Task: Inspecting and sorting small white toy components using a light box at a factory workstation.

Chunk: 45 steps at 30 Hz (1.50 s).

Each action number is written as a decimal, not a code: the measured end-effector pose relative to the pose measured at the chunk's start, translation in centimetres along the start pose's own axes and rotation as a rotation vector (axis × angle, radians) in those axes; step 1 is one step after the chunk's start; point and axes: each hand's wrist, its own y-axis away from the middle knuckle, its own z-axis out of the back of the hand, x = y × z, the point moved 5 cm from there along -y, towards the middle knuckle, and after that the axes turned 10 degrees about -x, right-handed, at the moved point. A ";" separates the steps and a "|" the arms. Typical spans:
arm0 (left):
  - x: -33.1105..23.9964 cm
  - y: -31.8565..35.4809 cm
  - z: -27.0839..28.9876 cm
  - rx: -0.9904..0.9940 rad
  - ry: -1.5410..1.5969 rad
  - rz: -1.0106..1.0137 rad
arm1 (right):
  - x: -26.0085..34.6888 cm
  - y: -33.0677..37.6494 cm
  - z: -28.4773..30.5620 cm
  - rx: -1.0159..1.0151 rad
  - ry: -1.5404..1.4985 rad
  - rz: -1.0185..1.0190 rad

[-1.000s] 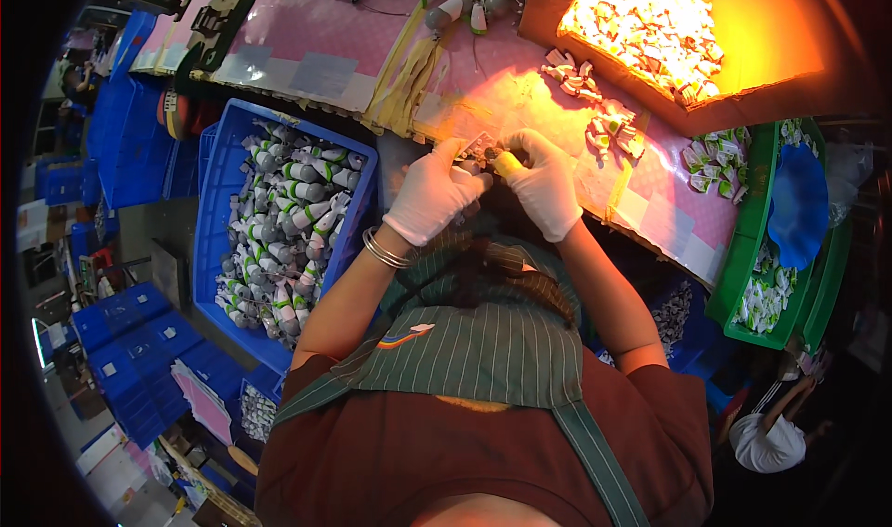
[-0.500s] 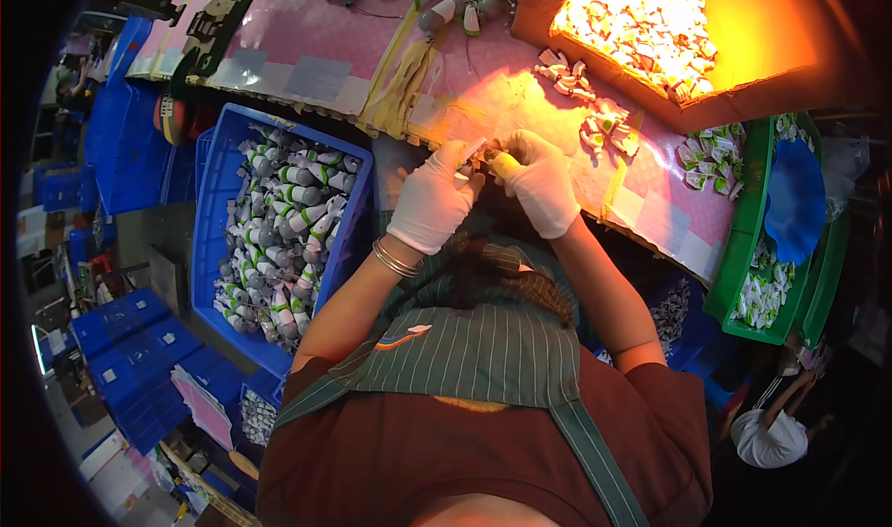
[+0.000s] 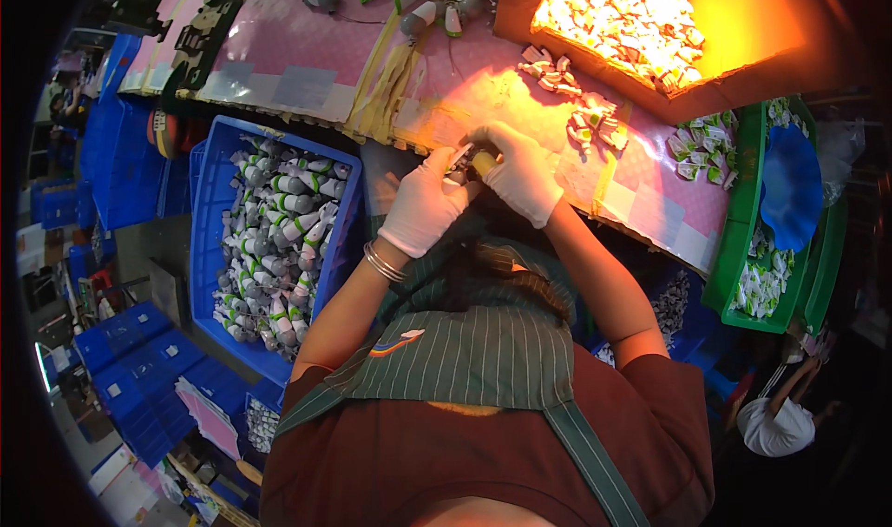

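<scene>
My left hand (image 3: pixel 426 204), in a white glove with bangles at the wrist, meets my gloved right hand (image 3: pixel 525 176) just off the table's near edge. Both are closed, fingertips together around a small dark grey and white part (image 3: pixel 459 163), mostly covered by the fingers, so its exact kind is unclear. A yellowish patch (image 3: pixel 483 163) shows at my right thumb. Left of my hands, a blue crate (image 3: pixel 351 213) is filled with grey and white pieces with green bands (image 3: pixel 283 234). Small white and dark pieces (image 3: pixel 595 123) lie in loose piles beyond my right hand.
A brightly lit cardboard box (image 3: pixel 641 101) of small pieces stands at far right. Green trays (image 3: pixel 723 290) with white-green pieces and a blue dish (image 3: pixel 792 188) sit at right. Yellow strips (image 3: pixel 386 95) hang over the pink table (image 3: pixel 297 44). A person (image 3: pixel 776 425) is at lower right.
My right fingers have bent further over the small part, and the hands stay together. The whole view has shifted slightly, with the table and box now a little further left.
</scene>
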 end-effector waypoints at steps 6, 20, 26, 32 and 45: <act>-0.6 0.4 -0.8 -0.058 -0.131 -0.381 | -1.4 1.8 0.4 -0.032 0.163 0.202; 0.6 -0.2 -2.4 0.274 0.819 0.408 | -4.3 -0.8 9.0 -0.233 0.883 0.137; 0.7 -0.2 -2.3 0.222 0.672 0.353 | -2.2 0.3 4.6 -0.010 -0.321 -0.247; -1.0 0.1 -2.3 0.195 0.663 0.290 | -2.2 0.3 1.6 0.188 -0.655 -0.369; -1.3 -0.5 -2.2 -0.187 0.053 -0.401 | -3.1 1.5 0.9 -0.063 -0.927 -0.403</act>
